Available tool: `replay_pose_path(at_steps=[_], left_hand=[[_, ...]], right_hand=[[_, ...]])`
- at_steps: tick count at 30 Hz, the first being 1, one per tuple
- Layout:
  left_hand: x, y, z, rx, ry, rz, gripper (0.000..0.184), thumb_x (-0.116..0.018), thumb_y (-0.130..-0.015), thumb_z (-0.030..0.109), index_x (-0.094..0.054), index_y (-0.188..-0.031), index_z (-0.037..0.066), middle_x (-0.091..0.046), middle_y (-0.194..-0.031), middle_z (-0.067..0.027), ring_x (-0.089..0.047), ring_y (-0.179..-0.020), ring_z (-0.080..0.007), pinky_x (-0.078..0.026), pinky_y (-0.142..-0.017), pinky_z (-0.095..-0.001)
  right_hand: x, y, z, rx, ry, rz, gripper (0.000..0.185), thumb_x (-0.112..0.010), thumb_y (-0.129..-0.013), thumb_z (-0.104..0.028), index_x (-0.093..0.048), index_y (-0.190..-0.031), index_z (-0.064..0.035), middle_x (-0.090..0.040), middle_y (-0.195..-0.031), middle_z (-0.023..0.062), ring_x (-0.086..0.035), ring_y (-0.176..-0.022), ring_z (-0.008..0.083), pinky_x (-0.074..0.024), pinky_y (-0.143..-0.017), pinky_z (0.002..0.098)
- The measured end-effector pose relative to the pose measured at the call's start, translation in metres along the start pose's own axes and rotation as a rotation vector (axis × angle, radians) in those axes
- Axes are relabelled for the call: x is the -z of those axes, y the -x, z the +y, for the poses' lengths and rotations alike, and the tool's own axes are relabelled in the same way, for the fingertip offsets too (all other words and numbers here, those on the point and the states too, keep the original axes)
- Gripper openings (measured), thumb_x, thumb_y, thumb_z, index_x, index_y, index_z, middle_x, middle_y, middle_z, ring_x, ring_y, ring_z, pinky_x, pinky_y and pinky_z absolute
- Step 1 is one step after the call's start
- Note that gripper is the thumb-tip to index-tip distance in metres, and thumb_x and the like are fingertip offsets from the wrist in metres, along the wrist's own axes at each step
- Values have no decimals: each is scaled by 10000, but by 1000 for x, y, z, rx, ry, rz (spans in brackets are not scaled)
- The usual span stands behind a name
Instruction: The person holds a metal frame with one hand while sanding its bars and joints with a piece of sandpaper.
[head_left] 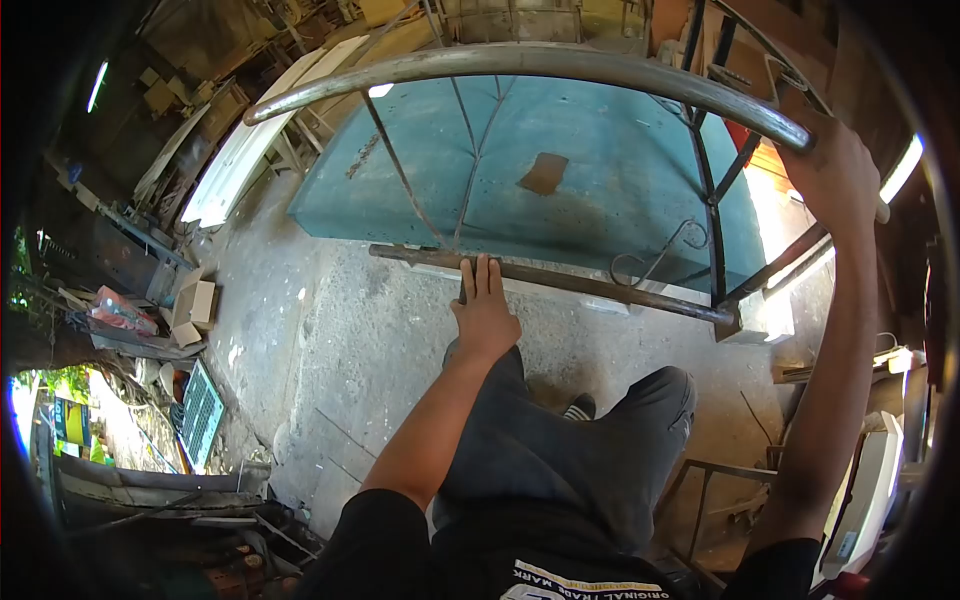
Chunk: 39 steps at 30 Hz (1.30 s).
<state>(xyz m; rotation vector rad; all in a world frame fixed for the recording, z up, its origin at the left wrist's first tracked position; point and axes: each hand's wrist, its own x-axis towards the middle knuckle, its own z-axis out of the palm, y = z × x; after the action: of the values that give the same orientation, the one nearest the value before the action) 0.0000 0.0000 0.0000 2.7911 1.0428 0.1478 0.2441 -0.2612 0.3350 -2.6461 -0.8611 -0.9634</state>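
Observation:
A welded metal frame stands before me, with a curved grey pipe (530, 62) on top and a rusty lower bar (570, 279) nearest my legs. My right hand (838, 170) is closed round the right end of the curved pipe. Near the lower bar's left part, my left hand (488, 312) reaches with fingers extended and close together over the bar. Something small and dark shows beside and under those fingers; its kind is hidden. Scrolled metal (655, 262) is fixed to the frame near the right-hand upright.
A large teal slab or tabletop (420, 165) lies behind the frame, with a brown patch (544, 174) on it. White panels (262, 130) lean at the left. A cardboard box (193, 305) and a blue-green grille (201, 415) are on the left. A white block (755, 315) sits beneath the frame's right corner.

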Motion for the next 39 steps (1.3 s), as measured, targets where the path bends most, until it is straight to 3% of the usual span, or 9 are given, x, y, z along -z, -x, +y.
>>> replay_pose_path(at_steps=[7, 9, 12, 18, 21, 26, 32, 37, 39], left_hand=[[-3, -15, 3, -91, 119, 109, 650, -694, -804, 94, -513, -1421, -5, -434, -1540, -154, -287, -1537, -384, -435, -991, -678], [-38, -14, 23, -284, 215, 292, 596, -652, -765, 48, -551, -1352, 35, -501, -1486, -133, -379, -1488, -370, -506, -952, -573], [-10, 1, 48, -526, 127, 159, 596, -631, -759, 30, -555, -1350, 42, -515, -1469, -151, -391, -1477, -364, -519, -952, -548], [-12, -32, 7, -6, 97, 189, 580, -621, -756, 18, -577, -1331, 80, -533, -1455, -132, -424, -1447, -347, -512, -986, -546], [0, -16, 19, -364, 149, 185, 561, -630, -752, 16, -585, -1308, 73, -550, -1429, -124, -443, -1430, -342, -535, -940, -545], [3, -38, -11, -54, 149, 123, 551, -642, -749, 4, -566, -1289, 77, -571, -1364, -125, -484, -1370, -371, -544, -897, -547], [-25, -25, 8, -433, 357, 321, 463, -669, -737, -3, -591, -1184, 91, -589, -1283, -94, -513, -1313, -328, -538, -814, -531], [-7, -31, 6, 54, 18, 123, 511, -677, -799, 51, -592, -1302, 87, -559, -1412, -50, -401, -1442, -323, -535, -854, -535], [-11, -7, 25, -450, 124, 321, 501, -687, -767, 20, -593, -1252, 104, -550, -1345, -56, -383, -1435, -296, -527, -853, -568]], right_hand=[[6, 4, 1, 17, 35, 27, 289, -725, -799, -379, -798, -941, -137, -739, -831, 166, -707, -809, 414, -555, -739, 500], [4, 4, 0, -5, 16, 23, 287, -734, -794, -381, -797, -935, -139, -739, -830, 161, -707, -807, 410, -555, -738, 497], [2, 4, 4, 44, -3, 91, 283, -751, -783, -384, -796, -918, -140, -737, -814, 156, -706, -796, 406, -555, -733, 489], [6, 6, 2, 37, -16, 40, 283, -757, -786, -389, -796, -913, -139, -733, -793, 156, -705, -781, 400, -555, -723, 487], [3, 2, 1, 26, 1, 42, 279, -750, -781, -377, -793, -905, -130, -732, -796, 167, -705, -777, 404, -556, -726, 487], [3, 2, 2, -4, 14, 19, 279, -729, -772, -344, -792, -917, -114, -734, -819, 186, -705, -801, 421, -561, -748, 491], [6, 5, 0, 31, -3, 54, 306, -724, -800, -353, -795, -975, -112, -739, -877, 200, -700, -857, 437, -558, -770, 503], [4, 4, 1, 26, 25, 30, 332, -739, -816, -391, -796, -1024, -139, -739, -915, 200, -696, -889, 435, -551, -775, 512], [6, 3, -1, 37, 63, 28, 344, -723, -870, -416, -762, -1033, -115, -730, -907, 218, -686, -926, 457, -538, -784, 517]])
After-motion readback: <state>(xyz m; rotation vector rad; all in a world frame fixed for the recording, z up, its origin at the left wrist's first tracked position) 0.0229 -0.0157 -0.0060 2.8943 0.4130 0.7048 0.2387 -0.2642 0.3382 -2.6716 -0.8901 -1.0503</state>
